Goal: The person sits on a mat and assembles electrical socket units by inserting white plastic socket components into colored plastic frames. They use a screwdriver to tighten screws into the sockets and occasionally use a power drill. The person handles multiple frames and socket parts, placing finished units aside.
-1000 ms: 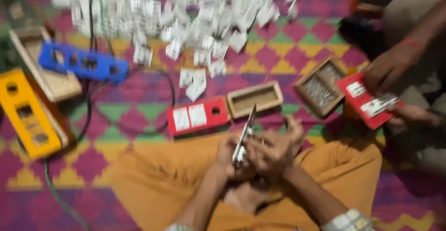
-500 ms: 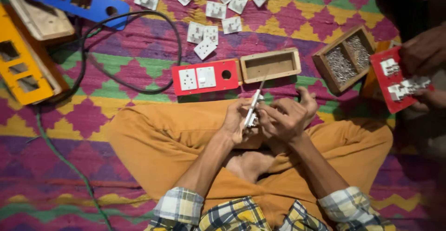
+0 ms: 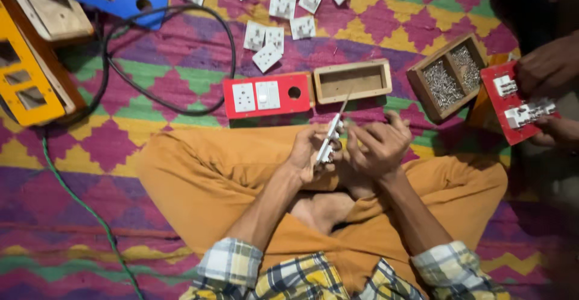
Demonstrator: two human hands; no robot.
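White switch part [image 3: 325,145] sits at frame centre, the left hand [image 3: 309,152] closed around it; the right hand [image 3: 377,146] now pinches a thin screwdriver [image 3: 342,108] at its top, where a second ago both hands blurred together.

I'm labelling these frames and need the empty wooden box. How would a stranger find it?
On the patterned mat, just beyond the seated person's hands, lies a red switch plate. The wooden box sits right beside it. Unlike the divided box of screws further right, it has one compartment and is empty.
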